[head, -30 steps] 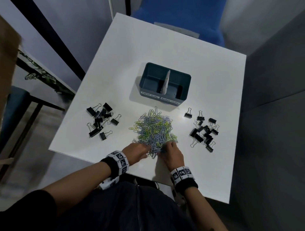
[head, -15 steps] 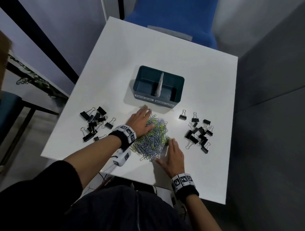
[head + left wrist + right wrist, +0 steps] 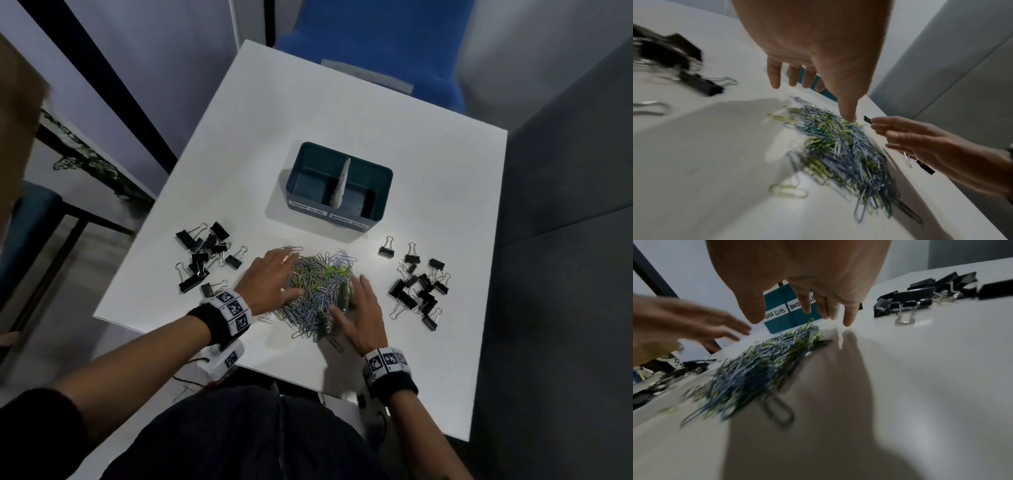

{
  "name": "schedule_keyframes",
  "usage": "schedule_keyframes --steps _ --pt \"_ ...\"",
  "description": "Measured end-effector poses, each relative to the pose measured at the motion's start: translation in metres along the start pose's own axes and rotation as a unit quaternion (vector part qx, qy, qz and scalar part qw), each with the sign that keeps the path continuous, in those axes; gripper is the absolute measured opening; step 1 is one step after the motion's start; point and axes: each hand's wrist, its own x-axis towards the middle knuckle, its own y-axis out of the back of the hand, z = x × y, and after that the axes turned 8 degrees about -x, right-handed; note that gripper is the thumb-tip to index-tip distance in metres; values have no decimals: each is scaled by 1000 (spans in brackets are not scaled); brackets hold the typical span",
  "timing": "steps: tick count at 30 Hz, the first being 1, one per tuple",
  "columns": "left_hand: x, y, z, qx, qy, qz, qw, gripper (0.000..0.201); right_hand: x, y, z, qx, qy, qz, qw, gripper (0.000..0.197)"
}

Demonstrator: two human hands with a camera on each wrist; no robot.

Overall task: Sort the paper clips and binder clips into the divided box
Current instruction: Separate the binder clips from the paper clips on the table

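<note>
A heap of blue and yellow-green paper clips (image 3: 320, 291) lies mid-table in front of the teal divided box (image 3: 383, 178), whose two labelled compartments look empty. My left hand (image 3: 274, 277) lies flat against the heap's left side with straight fingers. On the heap's right side my right hand (image 3: 359, 308) presses in, fingers straight too. Black binder clips sit in two groups, one on the left (image 3: 205, 257) and one on the right (image 3: 418, 284). In the left wrist view the heap (image 3: 838, 154) lies below my spread fingers (image 3: 774, 76); the right wrist view shows it (image 3: 760, 363) under the box labels (image 3: 777, 313).
The white table (image 3: 342, 113) ends close to my body at the near edge. A blue chair (image 3: 376, 41) stands behind the far edge. A grey wall runs along the right side. A few stray paper clips (image 3: 334, 342) lie near the heap's front.
Both hands moved from the heap's near edge to its two sides. The left hand has slid back from the heap's far side to its left flank, and the heap is more bunched.
</note>
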Motion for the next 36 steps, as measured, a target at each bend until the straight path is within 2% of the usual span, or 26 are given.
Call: schedule_keyframes --steps 2,4,6,8,10,13,19,23,25,27,30,33,36 --pt "-13 -5 -19 8 42 -32 999 114 21 3 2 -1 -7 -13 1000 89" --pt "-19 -12 -35 16 52 -68 996 133 42 5 1 -12 -26 -33 999 94" --pt "-18 -17 -42 14 41 -88 995 146 61 5 -3 -30 -40 -61 997 99" --pt "-10 -19 -39 15 21 -84 996 150 71 1 -9 -67 -20 -97 993 106" --pt "1 -19 -30 6 -1 -74 997 149 72 -5 -16 -97 21 -130 987 110" --pt "14 -21 -14 -7 -35 -82 996 143 64 -16 -25 -124 54 -151 979 105" --pt "10 -20 -5 -17 -61 -93 994 121 42 -10 -25 -38 66 -121 990 94" --pt "-13 -7 -16 -27 -34 -44 998 122 12 11 -7 -57 31 -54 996 94" --pt "-30 -1 -23 10 -1 -26 1000 120 -6 16 5 -78 -22 -66 994 103" --pt "-46 0 -31 38 48 -37 997 127 -21 15 16 -106 -72 -95 987 114" --pt "-57 -10 -39 33 93 -68 993 136 -30 6 19 -149 -87 -121 978 126" --pt "-49 -20 -28 22 70 -82 994 123 -24 -5 6 -150 -66 -132 978 127" --pt "-37 -24 -10 -28 55 -56 997 97 -10 -14 -8 -132 -53 -114 983 110"
